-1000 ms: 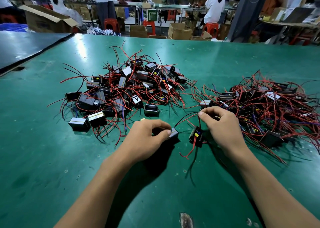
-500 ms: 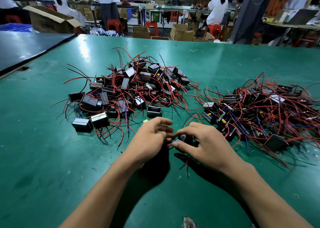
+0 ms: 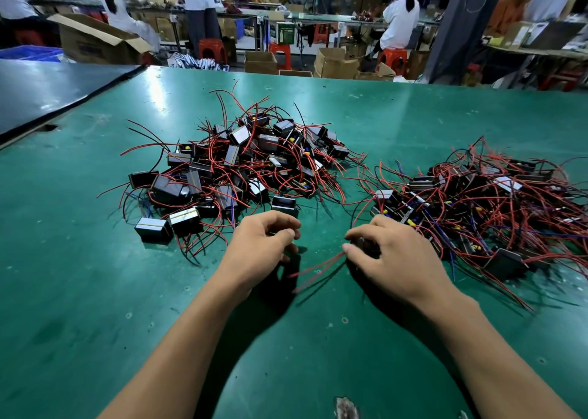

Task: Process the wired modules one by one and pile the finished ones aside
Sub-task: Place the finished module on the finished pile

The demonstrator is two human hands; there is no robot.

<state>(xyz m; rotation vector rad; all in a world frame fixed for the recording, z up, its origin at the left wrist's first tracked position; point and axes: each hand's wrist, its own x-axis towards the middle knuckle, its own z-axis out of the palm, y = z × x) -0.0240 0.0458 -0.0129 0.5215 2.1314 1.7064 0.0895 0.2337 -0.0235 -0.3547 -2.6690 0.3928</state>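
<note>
Now the hands have drawn apart. Right hand (image 3: 394, 256), fingers pinched shut on a module (image 3: 366, 245), red wires (image 3: 318, 269) trailing left. Left hand (image 3: 261, 243) curled nearly shut; whether it holds anything, cannot tell. Looks like one unit mid-process. Two heaps on the green worktop (image 3: 95, 291): far-left pile (image 3: 241, 161), right pile (image 3: 483, 202), dozens each, too tangled to count.
</note>
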